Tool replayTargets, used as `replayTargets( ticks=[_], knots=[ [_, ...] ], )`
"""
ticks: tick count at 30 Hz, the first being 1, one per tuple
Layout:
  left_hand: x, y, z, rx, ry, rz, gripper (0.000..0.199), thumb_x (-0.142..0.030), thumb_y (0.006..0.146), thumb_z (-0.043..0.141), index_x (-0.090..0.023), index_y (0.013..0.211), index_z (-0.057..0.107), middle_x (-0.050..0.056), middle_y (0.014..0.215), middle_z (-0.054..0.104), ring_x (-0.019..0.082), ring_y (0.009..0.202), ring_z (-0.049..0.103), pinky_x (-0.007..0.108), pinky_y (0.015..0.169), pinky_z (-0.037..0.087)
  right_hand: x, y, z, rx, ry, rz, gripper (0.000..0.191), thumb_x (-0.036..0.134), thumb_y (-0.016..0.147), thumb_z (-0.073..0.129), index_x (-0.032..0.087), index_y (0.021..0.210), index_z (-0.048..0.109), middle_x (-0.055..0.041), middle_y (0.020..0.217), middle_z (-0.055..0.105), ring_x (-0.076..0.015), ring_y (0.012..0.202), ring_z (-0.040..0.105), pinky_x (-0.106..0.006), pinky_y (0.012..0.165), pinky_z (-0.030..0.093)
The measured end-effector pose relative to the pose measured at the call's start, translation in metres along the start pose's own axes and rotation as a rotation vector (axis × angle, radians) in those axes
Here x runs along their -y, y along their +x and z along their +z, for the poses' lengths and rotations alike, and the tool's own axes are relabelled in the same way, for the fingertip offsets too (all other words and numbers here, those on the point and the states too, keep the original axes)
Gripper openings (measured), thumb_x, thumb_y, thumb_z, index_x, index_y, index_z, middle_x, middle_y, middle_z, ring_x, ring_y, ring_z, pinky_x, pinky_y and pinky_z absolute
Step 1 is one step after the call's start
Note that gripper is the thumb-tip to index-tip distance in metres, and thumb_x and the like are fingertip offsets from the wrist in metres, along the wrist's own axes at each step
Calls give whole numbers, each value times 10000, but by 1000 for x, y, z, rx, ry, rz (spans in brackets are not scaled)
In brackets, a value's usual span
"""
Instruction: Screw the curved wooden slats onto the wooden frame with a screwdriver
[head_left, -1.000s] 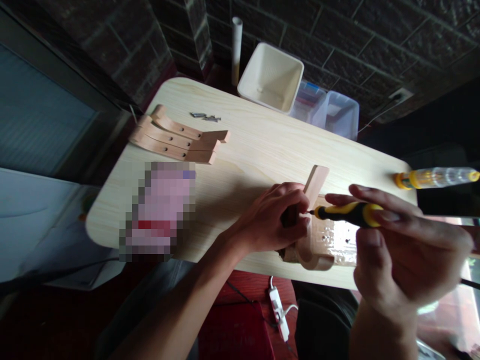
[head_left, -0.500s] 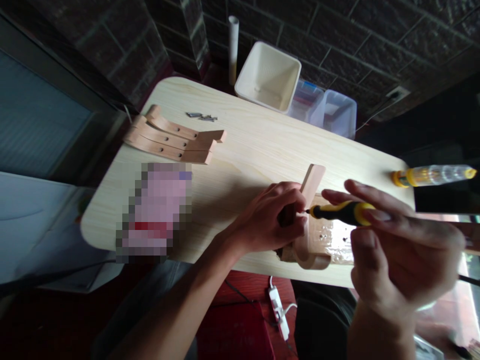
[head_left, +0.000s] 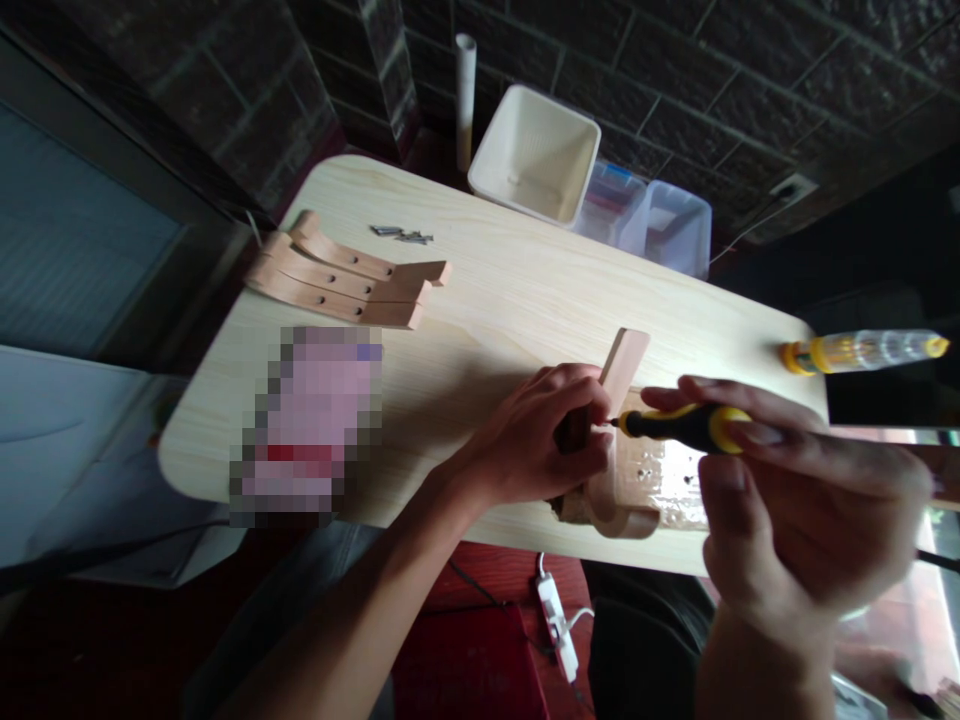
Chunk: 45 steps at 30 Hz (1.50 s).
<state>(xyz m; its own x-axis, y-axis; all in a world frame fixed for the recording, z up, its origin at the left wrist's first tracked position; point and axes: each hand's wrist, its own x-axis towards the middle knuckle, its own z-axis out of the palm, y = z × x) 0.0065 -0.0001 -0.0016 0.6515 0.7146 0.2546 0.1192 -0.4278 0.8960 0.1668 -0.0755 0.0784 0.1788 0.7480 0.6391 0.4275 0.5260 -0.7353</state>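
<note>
My left hand (head_left: 544,430) is wrapped round a dark block and the curved wooden piece (head_left: 624,365), which stands over a tape-covered package (head_left: 652,470). A black and yellow screwdriver (head_left: 686,427) lies level in my right hand (head_left: 810,490), its handle between thumb and fingers. The screwdriver's tip meets the wooden piece beside my left fingertips; the exact contact point is too small to make out. Three curved wooden pieces with holes (head_left: 345,280) lie side by side at the table's left. Several screws (head_left: 403,235) rest behind them.
A pixelated flat pink object (head_left: 315,420) lies on the table (head_left: 480,280) at left. A clear bit case with yellow ends (head_left: 862,352) is at the right edge. Beyond the far edge stand a cream bin (head_left: 536,150), clear boxes (head_left: 675,220) and a tube (head_left: 465,100).
The fingers of my right hand have shifted slightly around the screwdriver handle, with the upper fingers a little lower. My left hand and the wooden piece have stayed in place.
</note>
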Motion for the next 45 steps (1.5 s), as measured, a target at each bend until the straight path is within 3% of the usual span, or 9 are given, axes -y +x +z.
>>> replayTargets(
  ticks=[7,15,22,31,37,40,45],
  knots=[
    [-2,1,-1,-5,5,5,119,-301,969,652,-261,1045,570,43,1144,679,250,1209,669,400,1069,536,-1,1,-2,29,59,34,399,-59,846,726,179,1161,781,-76,1155,811,-256,996,837,-422,755,744],
    [2,0,2,5,13,32,101,-293,980,646,-254,1031,569,38,1115,673,218,1087,665,393,1044,536,-3,-1,2,0,130,28,477,-60,863,683,222,1239,766,-46,1248,821,-235,1176,800,-414,859,738],
    [2,1,1,-1,6,20,138,-308,960,669,-259,1042,570,34,1103,687,249,1170,675,409,1052,541,-5,-1,2,30,156,27,525,-85,869,679,247,1267,763,-32,1190,813,-250,1116,815,-414,794,728],
    [0,1,1,-6,-1,7,183,-283,908,710,-245,1006,560,42,1131,699,239,1116,681,402,1018,558,-6,1,1,27,155,37,497,-46,868,716,268,1251,756,-39,1217,797,-246,1067,829,-412,794,743],
    [1,-1,3,-20,5,-7,292,-278,921,714,-256,1194,613,68,1297,713,257,1185,694,444,1073,562,-8,0,1,6,139,-8,482,-12,901,715,285,1279,746,-32,1232,817,-246,1171,808,-478,980,738],
    [2,-2,4,-23,1,23,468,-249,941,698,-282,1391,571,70,1385,695,262,1289,670,452,1149,536,-10,-1,1,-13,124,-12,462,15,913,733,300,1276,753,-20,1199,828,-241,1144,818,-465,984,739],
    [3,-2,5,-14,20,25,490,-360,972,717,-283,1429,559,80,1443,675,290,1381,631,473,1207,507,-10,-2,3,-25,103,-17,453,35,914,754,313,1271,758,-14,1178,833,-235,1111,823,-452,965,742]
  ],
)
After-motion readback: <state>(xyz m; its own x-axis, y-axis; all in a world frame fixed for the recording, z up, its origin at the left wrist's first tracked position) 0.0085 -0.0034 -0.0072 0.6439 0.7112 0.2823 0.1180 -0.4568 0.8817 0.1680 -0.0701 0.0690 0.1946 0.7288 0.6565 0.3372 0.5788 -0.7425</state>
